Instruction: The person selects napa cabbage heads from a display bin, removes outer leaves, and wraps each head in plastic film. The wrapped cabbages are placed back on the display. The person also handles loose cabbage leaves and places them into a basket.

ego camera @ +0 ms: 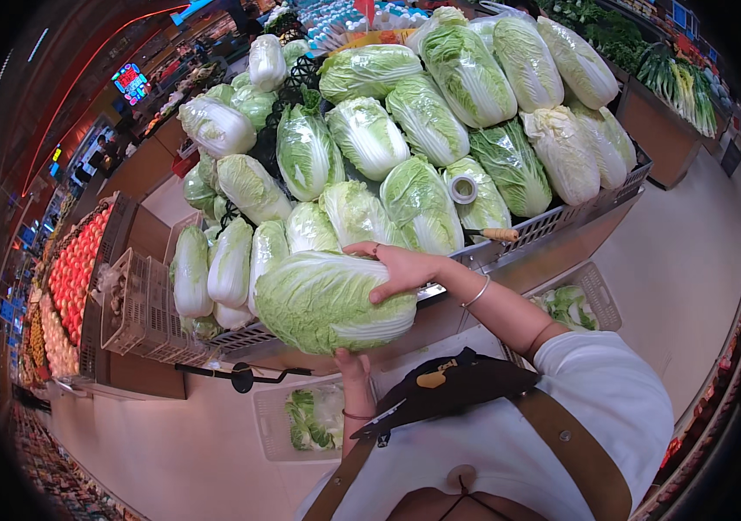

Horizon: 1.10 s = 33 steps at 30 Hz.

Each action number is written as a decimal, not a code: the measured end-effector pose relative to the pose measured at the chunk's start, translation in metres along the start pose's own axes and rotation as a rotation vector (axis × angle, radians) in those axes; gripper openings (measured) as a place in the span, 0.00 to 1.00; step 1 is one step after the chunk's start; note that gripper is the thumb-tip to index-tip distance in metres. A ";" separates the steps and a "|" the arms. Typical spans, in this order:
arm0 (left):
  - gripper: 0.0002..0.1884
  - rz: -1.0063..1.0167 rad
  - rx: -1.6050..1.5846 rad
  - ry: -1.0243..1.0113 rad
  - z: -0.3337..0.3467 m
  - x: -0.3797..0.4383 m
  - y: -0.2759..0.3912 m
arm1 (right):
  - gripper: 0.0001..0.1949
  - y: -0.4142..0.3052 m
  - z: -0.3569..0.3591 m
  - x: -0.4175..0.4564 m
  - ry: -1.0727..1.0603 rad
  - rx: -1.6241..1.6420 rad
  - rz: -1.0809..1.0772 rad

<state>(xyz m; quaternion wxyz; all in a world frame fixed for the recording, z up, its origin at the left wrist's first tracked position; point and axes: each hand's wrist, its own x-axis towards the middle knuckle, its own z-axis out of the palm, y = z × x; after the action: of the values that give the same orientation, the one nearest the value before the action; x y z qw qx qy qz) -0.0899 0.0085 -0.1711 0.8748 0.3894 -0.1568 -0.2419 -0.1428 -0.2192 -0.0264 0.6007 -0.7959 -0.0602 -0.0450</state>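
Observation:
A large napa cabbage lies sideways in front of me, held between both hands at the near edge of a heaped display. My right hand spreads over its top right side, fingers reaching to the far side. From below, my left hand touches its underside; the cabbage hides part of the fingers. Just beyond it, several napa cabbages in clear wrap are piled up. A roll of tape rests on one wrapped cabbage. Right of that, a wooden-handled tool sits at the display's edge, its other end mostly hidden.
A perforated rim borders the display. Below stand plastic crates with cabbage leaves, one at left and one at right. Stacked beige crates and a red fruit stand are to the left. A black bar juts out near my left arm.

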 end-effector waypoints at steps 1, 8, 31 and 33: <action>0.62 0.084 0.088 -0.079 -0.013 0.017 0.012 | 0.61 0.001 0.009 -0.009 0.119 0.089 -0.041; 0.62 -0.104 0.842 -0.833 0.080 0.170 0.171 | 0.60 0.019 0.083 -0.009 0.669 0.525 -0.220; 0.51 0.907 1.793 -0.046 0.146 0.131 0.099 | 0.15 0.040 -0.107 -0.065 0.715 -1.374 0.548; 0.45 0.930 1.864 -0.100 0.153 0.120 0.088 | 0.12 0.051 -0.129 -0.072 0.608 -1.464 0.535</action>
<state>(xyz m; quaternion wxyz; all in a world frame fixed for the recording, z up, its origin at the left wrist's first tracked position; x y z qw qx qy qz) -0.0343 -0.0981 0.0052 0.2267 0.8012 -0.4519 0.3200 -0.2068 -0.3603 -0.0495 -0.0876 -0.9257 0.3398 -0.1414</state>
